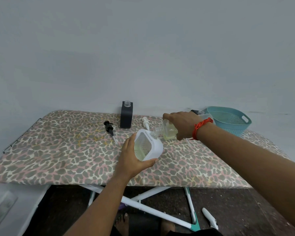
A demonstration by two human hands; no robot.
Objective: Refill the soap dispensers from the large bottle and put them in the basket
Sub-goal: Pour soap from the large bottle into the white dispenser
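Observation:
My left hand [132,158] grips a white soap dispenser [147,145] with a clear window, tilted, holding pale yellow liquid. My right hand [183,124] holds a clear bottle [167,131] of yellowish soap on its side, its open neck touching the dispenser's mouth. A black dispenser [126,114] stands open-topped at the back of the board. Its black pump [110,129] lies to its left, and a white pump [146,122] lies to its right. The teal basket [228,120] sits at the far right.
All of this rests on a leopard-print ironing board [66,150] against a grey wall. A small dark item with a clear part [197,112] lies just left of the basket. White board legs [152,208] and my feet show on the dark floor below.

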